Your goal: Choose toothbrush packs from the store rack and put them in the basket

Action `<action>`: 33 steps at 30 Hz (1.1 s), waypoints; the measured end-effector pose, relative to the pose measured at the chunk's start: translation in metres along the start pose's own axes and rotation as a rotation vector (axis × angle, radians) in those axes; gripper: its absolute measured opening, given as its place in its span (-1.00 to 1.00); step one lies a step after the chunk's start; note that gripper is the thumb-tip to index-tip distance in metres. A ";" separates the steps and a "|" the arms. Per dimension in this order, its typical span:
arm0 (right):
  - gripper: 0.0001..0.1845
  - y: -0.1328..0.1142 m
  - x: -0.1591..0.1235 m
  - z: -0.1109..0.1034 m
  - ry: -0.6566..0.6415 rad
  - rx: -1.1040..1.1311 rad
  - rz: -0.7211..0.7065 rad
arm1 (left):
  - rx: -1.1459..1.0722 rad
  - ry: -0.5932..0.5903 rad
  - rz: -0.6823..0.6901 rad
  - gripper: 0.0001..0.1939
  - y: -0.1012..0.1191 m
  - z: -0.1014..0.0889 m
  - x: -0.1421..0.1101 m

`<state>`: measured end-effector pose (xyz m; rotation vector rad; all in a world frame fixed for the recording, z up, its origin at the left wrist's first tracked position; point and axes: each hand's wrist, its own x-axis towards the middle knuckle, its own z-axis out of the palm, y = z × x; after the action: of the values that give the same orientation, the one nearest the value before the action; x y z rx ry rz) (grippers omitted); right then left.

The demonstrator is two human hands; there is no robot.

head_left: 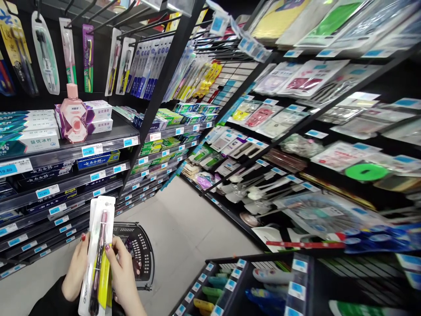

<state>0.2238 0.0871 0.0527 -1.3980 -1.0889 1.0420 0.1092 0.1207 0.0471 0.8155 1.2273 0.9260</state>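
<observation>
A packaged toothbrush stands upright between my two hands, its white card marked with yellow and its handle dark. What looks like another white pack lies just behind it. My left hand grips the left edge, fingers partly hidden behind the card. On the right edge, my right hand presses its thumb against the front of the pack. Below and behind my right hand, a black shopping basket rests on the floor with a dark item inside that I cannot make out.
Shelves with toothpaste boxes and a pink bottle stand on the left, under hanging toothbrush packs. A rack of wrapped household goods lines the right side. Bins of slippers fill the lower right. Tiled floor runs between.
</observation>
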 end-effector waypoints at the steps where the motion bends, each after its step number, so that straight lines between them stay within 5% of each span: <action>1: -0.82 0.002 0.001 -0.001 0.008 0.081 0.016 | -0.037 -0.033 -0.022 -0.54 0.002 0.001 0.000; 5: -0.81 0.004 0.003 -0.003 0.081 0.455 0.143 | -0.214 -0.192 -0.010 -0.57 0.005 0.003 0.001; 9: -0.86 0.005 0.007 -0.016 0.114 0.857 0.268 | -0.312 -0.201 -0.070 -0.55 0.006 0.002 0.002; 13: -0.93 0.018 0.014 -0.040 -0.078 1.121 0.377 | -0.342 -0.153 -0.113 -0.47 0.009 -0.001 0.003; 17: -0.86 0.032 0.015 -0.052 -0.200 1.109 0.369 | -0.331 -0.132 -0.116 -0.40 0.011 -0.006 0.004; 24: -0.81 0.031 0.021 -0.046 0.033 1.042 0.172 | -0.317 -0.104 -0.198 -0.31 0.007 -0.009 0.000; 33: -0.72 0.032 0.028 -0.026 -0.087 0.806 0.161 | -0.213 -0.031 -0.025 -0.47 0.002 -0.008 -0.003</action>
<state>0.2574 0.1071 0.0225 -0.7917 -0.5040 1.4553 0.1011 0.1189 0.0493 0.6415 1.0884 1.0010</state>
